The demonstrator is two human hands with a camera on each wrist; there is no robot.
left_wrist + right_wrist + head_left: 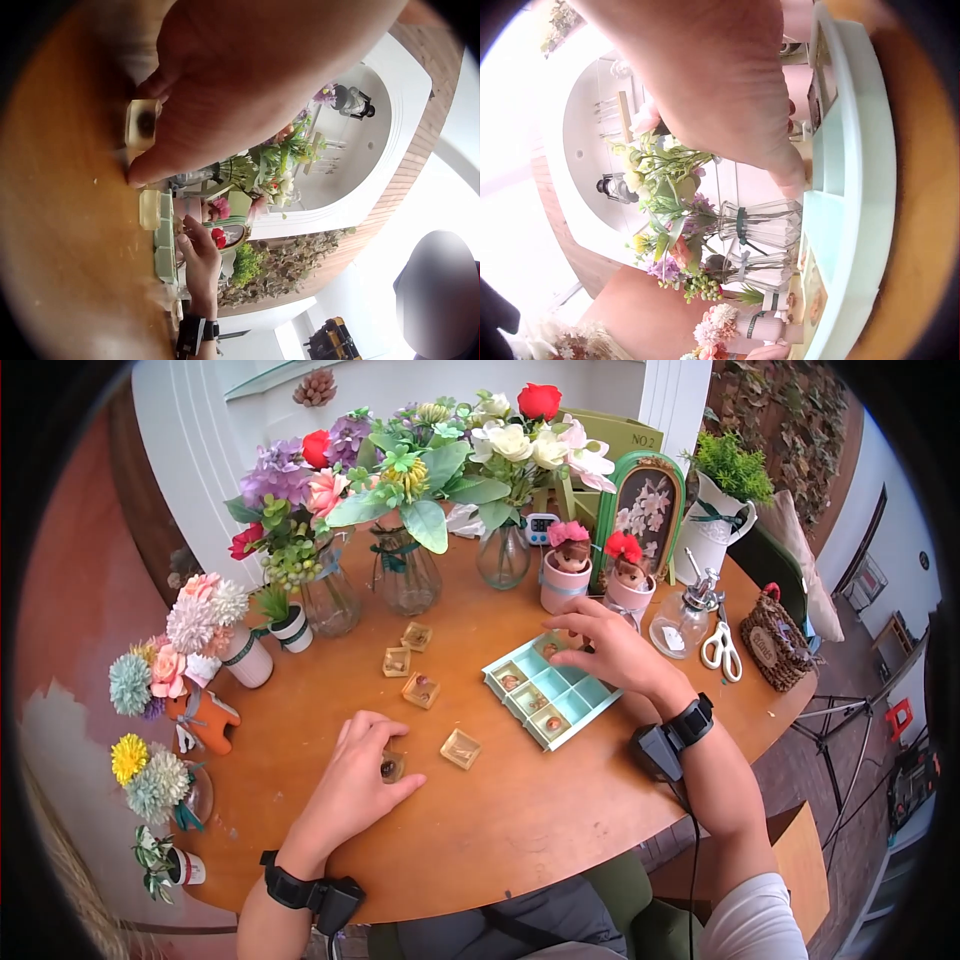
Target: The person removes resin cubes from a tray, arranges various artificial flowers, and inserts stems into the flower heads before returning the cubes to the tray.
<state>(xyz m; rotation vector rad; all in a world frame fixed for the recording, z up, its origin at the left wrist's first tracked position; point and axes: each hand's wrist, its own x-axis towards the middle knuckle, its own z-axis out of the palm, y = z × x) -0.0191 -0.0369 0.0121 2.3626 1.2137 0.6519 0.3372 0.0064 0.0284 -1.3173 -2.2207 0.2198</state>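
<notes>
A pale green divided tray (585, 705) lies on the table, with small clear boxes in several compartments and others bare. My right hand (625, 645) is over its far side, where thumb and fingers pinch a small clear box (808, 161), largely hidden behind the thumb. On the table to the left, my left hand (350, 780) is spread around another small clear box (141, 125) with a dark piece inside. Its thumb and fingertips stand a little apart from that box. A clear box (461, 749) sits between the left hand and the tray.
Further small boxes (421, 690) lie left of the tray. Flower vases (408, 575) line the back and left edges. Potted dolls (630, 590), a glass spray bottle (685, 622), scissors (721, 650) and a woven basket (778, 640) stand beyond and right of the tray.
</notes>
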